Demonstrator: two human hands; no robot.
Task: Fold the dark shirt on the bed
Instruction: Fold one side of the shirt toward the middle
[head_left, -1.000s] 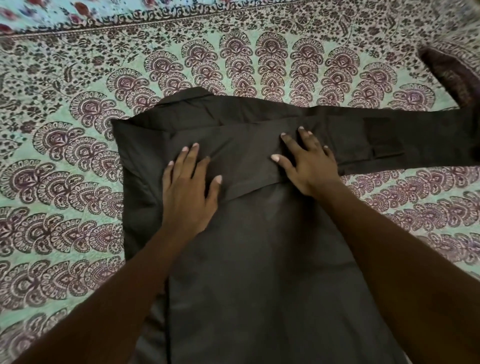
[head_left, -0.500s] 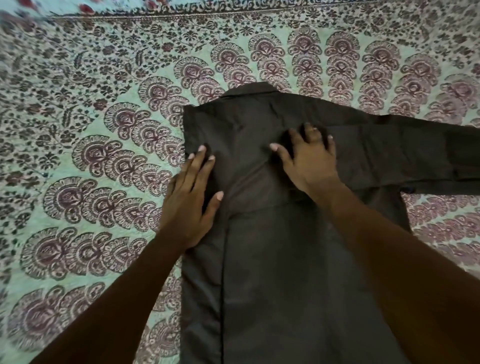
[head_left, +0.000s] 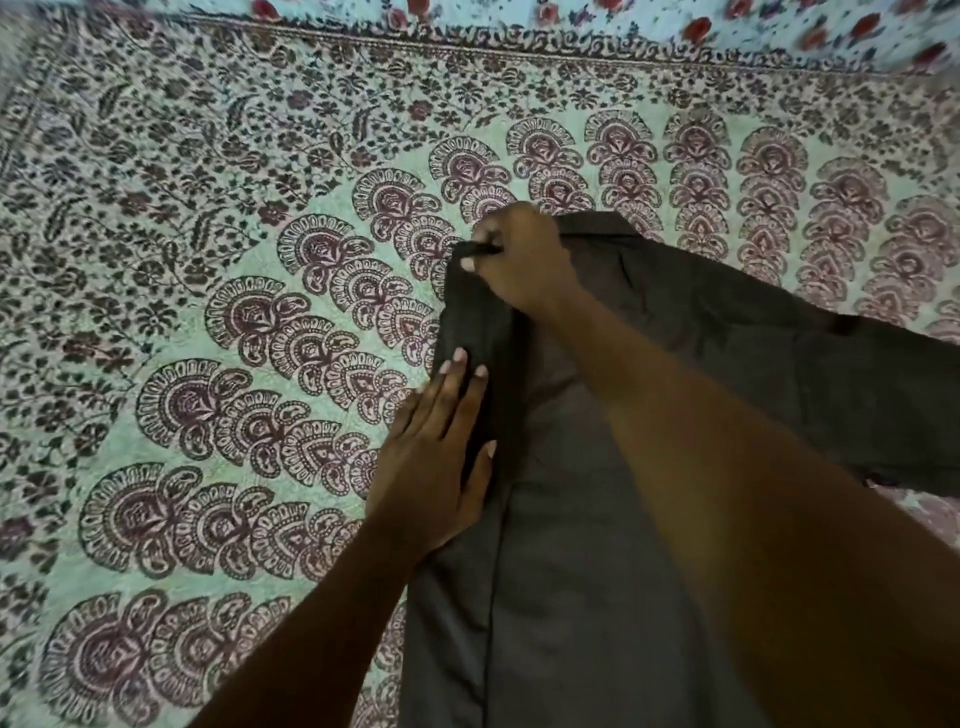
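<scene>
Bed (head_left: 171, 322) covered edge to edge by a pale green bedspread (head_left: 270, 171): maroon fan motifs in rows, dark leafy border band at the far side. Beyond the border, a light blue cloth (head_left: 675, 23) with red flowers. Dark shirt (head_left: 571, 613) lies flat on the bedspread, right of centre, collar (head_left: 597, 226) at the far end. One sleeve (head_left: 857, 395) stretches out to the right edge of view.
</scene>
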